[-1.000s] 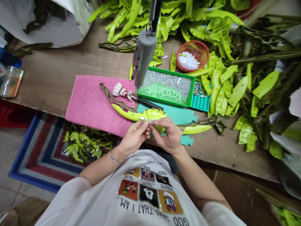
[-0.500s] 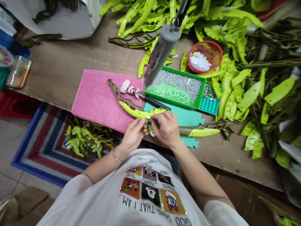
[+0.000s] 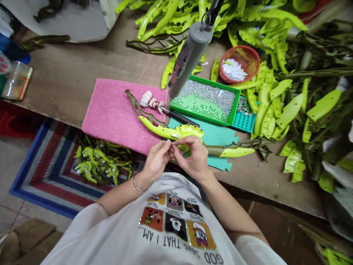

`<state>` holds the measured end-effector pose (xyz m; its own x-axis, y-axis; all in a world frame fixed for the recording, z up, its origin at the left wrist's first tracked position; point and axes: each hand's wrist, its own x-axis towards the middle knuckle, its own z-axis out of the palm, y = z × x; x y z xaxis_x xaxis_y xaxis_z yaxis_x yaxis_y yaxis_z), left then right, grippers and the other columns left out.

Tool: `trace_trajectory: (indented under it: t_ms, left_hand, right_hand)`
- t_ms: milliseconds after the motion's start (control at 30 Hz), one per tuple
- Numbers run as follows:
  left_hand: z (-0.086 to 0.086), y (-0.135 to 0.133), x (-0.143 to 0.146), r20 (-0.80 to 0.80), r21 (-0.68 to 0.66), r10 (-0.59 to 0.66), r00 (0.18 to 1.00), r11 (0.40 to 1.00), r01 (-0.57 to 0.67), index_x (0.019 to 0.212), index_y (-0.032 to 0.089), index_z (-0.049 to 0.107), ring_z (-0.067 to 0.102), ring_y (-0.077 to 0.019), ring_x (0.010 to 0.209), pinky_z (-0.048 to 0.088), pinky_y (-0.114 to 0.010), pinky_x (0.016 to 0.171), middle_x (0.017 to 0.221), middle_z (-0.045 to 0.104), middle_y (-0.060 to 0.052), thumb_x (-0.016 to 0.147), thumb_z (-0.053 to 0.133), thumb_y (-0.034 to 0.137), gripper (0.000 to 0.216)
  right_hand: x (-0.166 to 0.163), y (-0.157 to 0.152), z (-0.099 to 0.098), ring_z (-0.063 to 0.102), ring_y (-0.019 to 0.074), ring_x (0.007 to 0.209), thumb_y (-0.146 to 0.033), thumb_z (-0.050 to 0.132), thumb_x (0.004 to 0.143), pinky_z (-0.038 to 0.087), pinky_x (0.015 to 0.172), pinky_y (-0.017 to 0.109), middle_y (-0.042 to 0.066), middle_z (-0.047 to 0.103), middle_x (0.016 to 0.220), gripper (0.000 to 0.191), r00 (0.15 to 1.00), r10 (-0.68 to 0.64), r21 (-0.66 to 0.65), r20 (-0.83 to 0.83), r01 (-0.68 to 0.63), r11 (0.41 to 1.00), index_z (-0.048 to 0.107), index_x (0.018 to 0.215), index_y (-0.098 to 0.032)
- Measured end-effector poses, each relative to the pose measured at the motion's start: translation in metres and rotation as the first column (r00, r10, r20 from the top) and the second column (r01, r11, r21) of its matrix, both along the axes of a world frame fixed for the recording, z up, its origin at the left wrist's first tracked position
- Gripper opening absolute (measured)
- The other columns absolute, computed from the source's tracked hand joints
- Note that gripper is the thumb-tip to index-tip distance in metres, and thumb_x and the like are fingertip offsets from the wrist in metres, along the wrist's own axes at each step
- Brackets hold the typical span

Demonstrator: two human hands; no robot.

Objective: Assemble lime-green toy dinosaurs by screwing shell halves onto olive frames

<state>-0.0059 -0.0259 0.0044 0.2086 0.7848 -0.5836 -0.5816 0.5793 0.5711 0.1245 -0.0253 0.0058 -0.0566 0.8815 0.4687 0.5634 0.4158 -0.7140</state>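
A curved lime-green plastic piece (image 3: 165,132) with a scalloped frill (image 3: 191,129) lies across the edge of a pink terry towel (image 3: 110,114) and a teal foam mat (image 3: 220,137) on a brown wooden surface (image 3: 248,184), just beyond the left hand (image 3: 156,160) and right hand (image 3: 194,159). Their fingertips meet, each grip pinched closed — whether on something tiny, I cannot tell. The piece looks light, stiff and slightly slippery; its smooth curved arm seems the safest hold — away from the thinner frill.
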Motion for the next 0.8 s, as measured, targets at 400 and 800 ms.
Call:
trace_trajectory:
  t_ms: [400,800]
  left_hand:
    - [-0.027,-0.004,-0.026,-0.406,0.273,0.113,0.907,0.962,0.002,0.094,0.018,0.079,0.064,-0.0102,0.063,0.054,-0.021,0.064,0.071,0.071,-0.001,0.073,0.082,0.043,0.032]
    - [-0.033,0.009,-0.044,-0.73,0.58,0.36,0.581,0.775,0.249,0.097,0.019,0.078,0.066,-0.0133,0.083,0.054,-0.023,0.075,0.087,0.07,-0.004,0.09,0.065,0.031,0.019]
  right_hand:
    - [0.032,-0.018,0.002,0.07,0.0138,0.077,-0.006,0.064,0.085,0.057,0.069,0.026,0.0,0.07,0.083,0.023,0.989,0.148,-0.073,-0.012,-0.149,0.986,0.056,0.096,-0.025]
    - [0.038,-0.012,-0.019,0.063,0.0149,0.068,-0.007,0.068,0.084,0.047,0.058,0.03,-0.001,0.076,0.084,0.031,0.921,0.224,0.194,0.319,-0.295,0.936,0.064,0.108,-0.025]
